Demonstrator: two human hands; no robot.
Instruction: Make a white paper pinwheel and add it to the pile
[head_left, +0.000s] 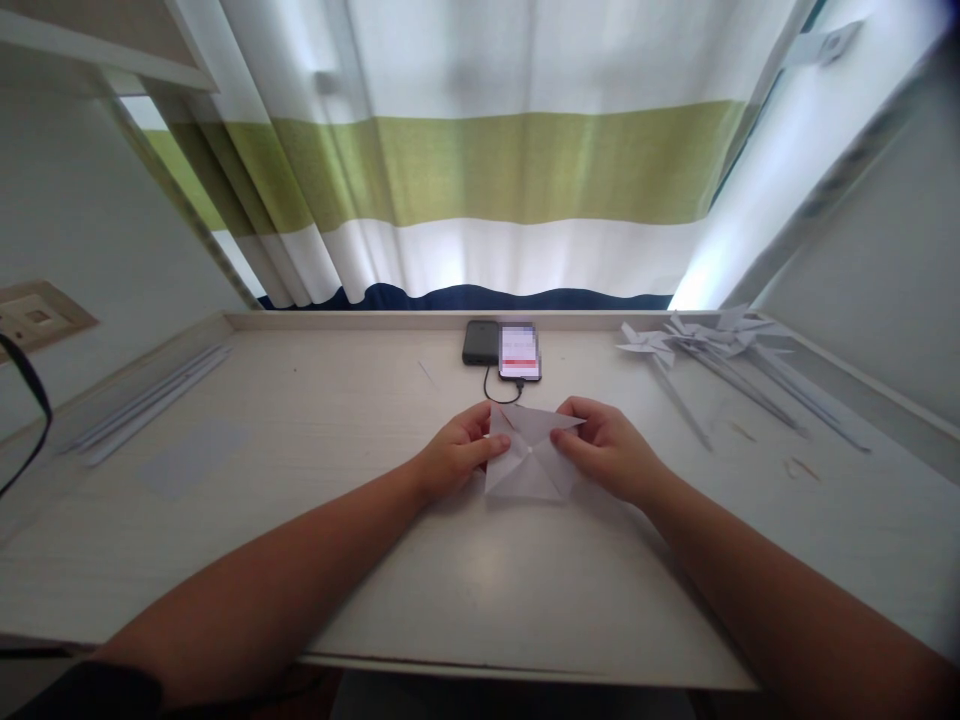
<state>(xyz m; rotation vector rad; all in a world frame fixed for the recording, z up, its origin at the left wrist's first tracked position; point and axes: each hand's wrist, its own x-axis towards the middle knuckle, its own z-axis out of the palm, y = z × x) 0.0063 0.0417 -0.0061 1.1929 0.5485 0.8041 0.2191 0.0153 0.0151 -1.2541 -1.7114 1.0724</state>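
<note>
A square of white paper [529,472] with cuts or creases running from its corners toward the middle is held up just above the desk. My left hand [459,452] pinches its left edge, thumb on top. On the opposite side my right hand [606,448] grips the paper near its upper right corner, thumb on the near face. The fingers behind the sheet are partly hidden. A small bright spot shows at the paper's centre.
Finished paper pinwheels [720,335] on rolled sticks lie at the back right. Rubber bands [802,468] sit near them. A phone [520,350] is cabled to a black power bank [481,343]. Rolled paper sticks [154,400] and paper sheets [195,455] are at left.
</note>
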